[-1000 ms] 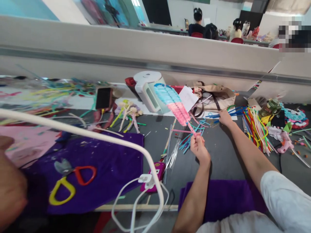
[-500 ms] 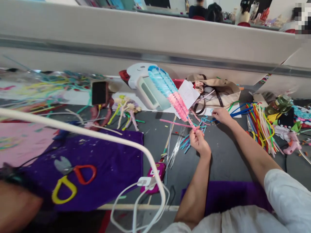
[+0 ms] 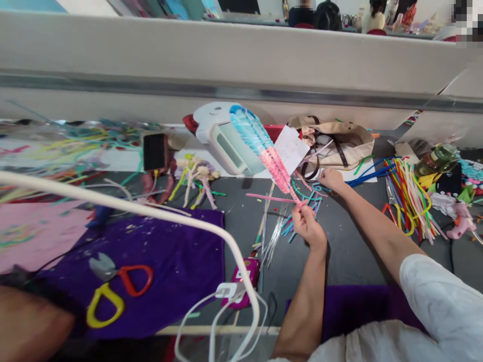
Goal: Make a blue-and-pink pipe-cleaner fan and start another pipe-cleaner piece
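Now the feather-shaped chenille piece [image 3: 268,154] is pinched by the left hand [image 3: 309,224], seemingly steadied; the right hand [image 3: 332,181] is curled, its grip unclear; firm support seems needed next.

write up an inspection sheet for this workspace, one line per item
Surface: dark grey tabletop; purple cloth with pale specks at left.
Job's things: blue-and-pink fuzzy leaf-shaped piece, tilted; thin pink fuzzy strand beside its stem.
Clutter: open scissors with red and yellow handles on the cloth; multicoloured bundle of fuzzy stems; beige fabric bag.
Hands: left hand pinches the piece's stem; right hand is near dark blue stems, its grip unclear.
Cables: thick white cable crosses the view, passing in front of the cloth.
Surroundings: pale partition behind; seated people beyond it.
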Action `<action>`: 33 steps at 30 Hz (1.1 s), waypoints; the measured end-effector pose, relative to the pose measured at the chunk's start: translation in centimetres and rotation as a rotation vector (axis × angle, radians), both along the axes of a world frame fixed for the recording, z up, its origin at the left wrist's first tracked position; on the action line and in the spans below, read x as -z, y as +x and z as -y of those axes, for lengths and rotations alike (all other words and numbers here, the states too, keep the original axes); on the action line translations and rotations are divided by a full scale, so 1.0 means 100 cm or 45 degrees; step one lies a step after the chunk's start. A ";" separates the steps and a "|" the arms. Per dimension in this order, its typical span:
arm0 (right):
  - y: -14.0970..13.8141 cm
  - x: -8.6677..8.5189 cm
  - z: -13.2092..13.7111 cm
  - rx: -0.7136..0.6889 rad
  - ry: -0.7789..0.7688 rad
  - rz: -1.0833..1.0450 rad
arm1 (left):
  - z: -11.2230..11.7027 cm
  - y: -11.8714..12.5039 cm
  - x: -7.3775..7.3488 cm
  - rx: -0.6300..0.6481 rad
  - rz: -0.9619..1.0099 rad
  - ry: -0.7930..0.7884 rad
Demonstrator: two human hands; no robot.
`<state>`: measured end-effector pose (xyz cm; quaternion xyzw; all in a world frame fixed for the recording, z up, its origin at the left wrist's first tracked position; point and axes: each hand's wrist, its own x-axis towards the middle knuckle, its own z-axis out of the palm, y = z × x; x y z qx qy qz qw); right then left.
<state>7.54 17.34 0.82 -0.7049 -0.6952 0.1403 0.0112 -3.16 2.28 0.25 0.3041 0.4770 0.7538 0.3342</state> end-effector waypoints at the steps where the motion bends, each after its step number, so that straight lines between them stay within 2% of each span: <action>1: 0.004 -0.002 -0.001 -0.017 0.025 -0.006 | 0.000 0.000 -0.001 0.000 0.004 -0.009; 5: 0.018 -0.011 -0.012 -0.083 0.150 0.028 | 0.001 -0.001 -0.002 0.001 0.051 0.005; 12: 0.016 -0.015 -0.028 -0.078 0.150 0.083 | -0.001 -0.001 -0.001 -0.022 0.090 0.053; 16: 0.035 -0.017 -0.012 -0.025 0.271 0.090 | 0.000 -0.001 -0.002 -0.020 0.113 0.053; 20: 0.064 -0.016 0.016 -0.069 0.094 0.118 | 0.001 0.000 -0.003 0.003 0.138 0.040; 24: 0.081 -0.016 0.036 -0.091 0.022 0.133 | 0.001 0.000 -0.002 0.005 0.141 0.047; 28: 0.075 -0.020 0.044 -0.108 0.032 0.114 | 0.000 0.000 0.001 -0.003 0.131 0.049; 33: 0.038 -0.018 0.045 -0.296 0.079 -0.011 | -0.002 -0.001 0.002 0.002 0.097 0.034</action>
